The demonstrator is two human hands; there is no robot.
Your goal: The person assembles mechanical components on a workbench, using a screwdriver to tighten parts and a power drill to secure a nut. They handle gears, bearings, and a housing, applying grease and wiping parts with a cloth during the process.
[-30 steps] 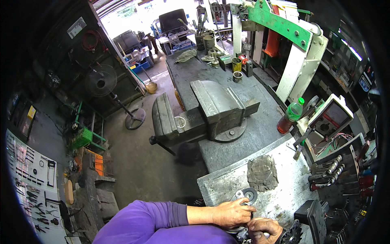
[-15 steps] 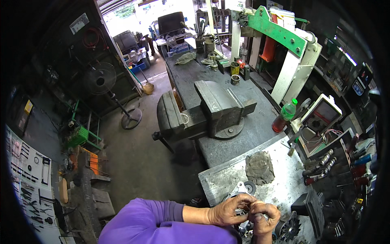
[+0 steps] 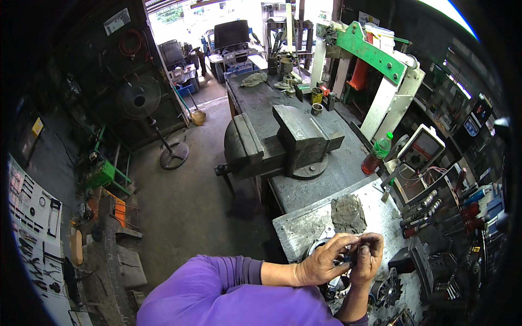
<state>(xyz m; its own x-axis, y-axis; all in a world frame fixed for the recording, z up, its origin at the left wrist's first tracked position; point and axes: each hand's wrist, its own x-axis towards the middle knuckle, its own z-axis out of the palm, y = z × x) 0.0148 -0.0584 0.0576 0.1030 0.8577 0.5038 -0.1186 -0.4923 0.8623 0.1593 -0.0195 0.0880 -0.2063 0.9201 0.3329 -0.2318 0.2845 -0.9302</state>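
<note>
We see a scuffed, grey-white metal surface (image 3: 304, 225) with a crumpled grey rag (image 3: 348, 213) lying on it, and beyond it a heavy dark cast-iron bench vise (image 3: 283, 144) with blocky jaws. Just below the hands sits a round metal housing (image 3: 326, 255) with a bright rim, and near it a dark toothed, fan-like part (image 3: 390, 290). Our left hand (image 3: 322, 265) is half curled, its fingers (image 3: 340, 244) stretched toward the right hand and pinching a small dark part (image 3: 353, 255) held in the air just over the round housing. Our right hand (image 3: 368, 255) is curled tight, fingertips pressed on the same part. Both forearms rise from the lower edge, the left in a purple sleeve (image 3: 217, 293), wrists bent inward so the hands meet.
</note>
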